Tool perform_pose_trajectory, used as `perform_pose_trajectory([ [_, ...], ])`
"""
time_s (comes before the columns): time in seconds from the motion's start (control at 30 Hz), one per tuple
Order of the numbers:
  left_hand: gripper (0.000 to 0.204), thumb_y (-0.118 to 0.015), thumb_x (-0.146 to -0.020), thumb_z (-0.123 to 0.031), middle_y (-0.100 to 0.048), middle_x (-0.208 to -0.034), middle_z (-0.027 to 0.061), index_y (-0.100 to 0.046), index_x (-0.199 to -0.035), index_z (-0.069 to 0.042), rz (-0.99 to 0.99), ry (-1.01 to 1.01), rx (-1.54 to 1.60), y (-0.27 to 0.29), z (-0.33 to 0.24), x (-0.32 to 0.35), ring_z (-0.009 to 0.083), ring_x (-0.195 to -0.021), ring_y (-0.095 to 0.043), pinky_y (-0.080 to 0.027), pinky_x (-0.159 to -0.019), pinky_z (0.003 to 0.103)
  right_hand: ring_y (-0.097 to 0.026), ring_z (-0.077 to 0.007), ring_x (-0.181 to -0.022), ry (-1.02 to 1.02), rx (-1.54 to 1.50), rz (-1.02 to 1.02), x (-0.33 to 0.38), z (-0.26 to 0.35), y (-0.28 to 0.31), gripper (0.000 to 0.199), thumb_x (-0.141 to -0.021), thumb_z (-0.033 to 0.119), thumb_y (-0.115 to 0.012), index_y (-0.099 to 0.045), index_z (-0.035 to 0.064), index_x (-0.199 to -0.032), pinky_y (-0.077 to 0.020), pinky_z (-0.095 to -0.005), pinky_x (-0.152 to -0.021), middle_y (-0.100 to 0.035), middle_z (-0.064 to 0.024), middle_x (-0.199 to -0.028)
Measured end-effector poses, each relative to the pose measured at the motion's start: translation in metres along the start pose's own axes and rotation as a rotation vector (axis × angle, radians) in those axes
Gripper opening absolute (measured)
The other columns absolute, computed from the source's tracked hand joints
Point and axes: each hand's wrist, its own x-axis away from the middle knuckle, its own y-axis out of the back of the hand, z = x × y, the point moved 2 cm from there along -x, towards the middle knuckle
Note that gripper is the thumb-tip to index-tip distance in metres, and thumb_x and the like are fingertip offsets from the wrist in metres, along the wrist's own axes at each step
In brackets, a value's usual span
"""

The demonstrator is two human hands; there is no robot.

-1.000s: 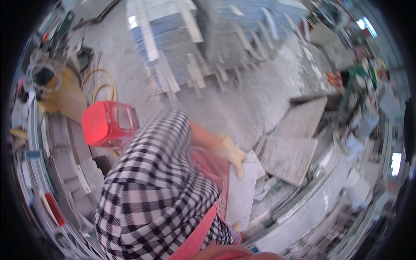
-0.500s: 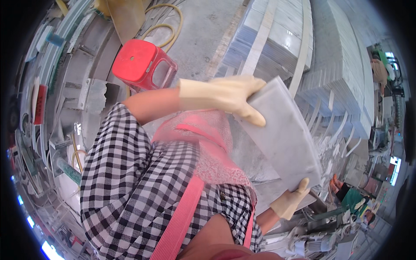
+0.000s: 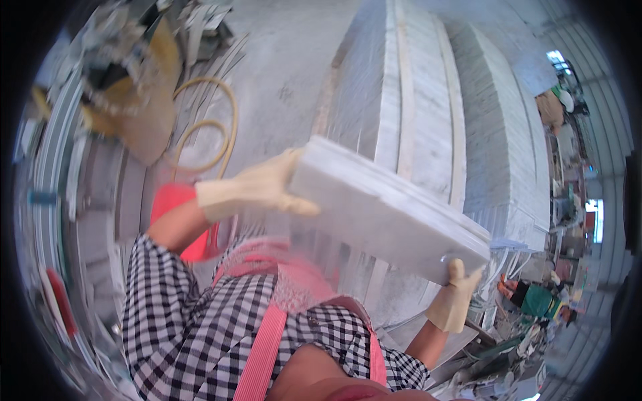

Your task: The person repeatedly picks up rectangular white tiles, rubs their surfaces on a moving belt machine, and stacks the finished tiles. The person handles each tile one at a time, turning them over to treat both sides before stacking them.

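Both gloved hands are clamped on the white marble slab [image 3: 391, 210]: left hand [image 3: 264, 187] grips its top end, right hand [image 3: 456, 301] cups underneath, sharing the weight.

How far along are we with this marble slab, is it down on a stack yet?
Not yet. Done: the slab is lifted clear and carried level in front of the chest. In hand: the left hand grips its near-left corner, the right hand supports its lower right corner from beneath. Left: setting it down; the slab stacks lie just beyond it, and it touches none of them.
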Motion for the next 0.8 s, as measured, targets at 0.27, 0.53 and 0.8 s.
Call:
perform_pose_trajectory([
  [0.27,0.101,-0.090,-0.066,-0.038,-0.055,-0.138,0.0152,-0.039,-0.146,-0.001,-0.035,0.136,0.160,0.042,-0.005,-0.024,0.0246,-0.129,-0.051,-0.043,-0.107,0.042,-0.053,-0.0240,-0.122,-0.228,0.014,0.016,-0.055,0.048,-0.054,0.071,-0.077,0.016,-0.072,-0.047,-0.0024,-0.141,-0.0403,-0.0351,-0.105,-0.057,-0.0128,-0.132],
  [0.53,0.077,-0.083,-0.070,-0.027,-0.065,-0.125,0.0158,-0.052,-0.135,0.000,0.037,0.043,-0.060,0.057,-0.082,-0.114,0.0248,-0.118,-0.060,-0.048,-0.100,0.040,-0.055,-0.0215,-0.119,-0.043,0.023,-0.040,-0.112,0.071,-0.008,0.076,-0.076,0.029,-0.077,-0.049,-0.0018,-0.139,-0.0421,-0.0340,-0.101,-0.059,-0.0108,-0.130],
  [0.8,0.065,-0.084,-0.069,-0.025,-0.072,-0.109,0.0183,-0.061,-0.125,-0.003,0.050,0.076,-0.453,0.154,-0.078,-0.297,0.0326,-0.101,-0.069,-0.055,-0.089,0.039,-0.057,-0.0199,-0.115,-0.241,0.127,-0.017,-0.288,0.068,-0.061,0.075,-0.075,0.034,-0.078,-0.054,-0.0021,-0.135,-0.0438,-0.0327,-0.096,-0.062,-0.0089,-0.124],
])
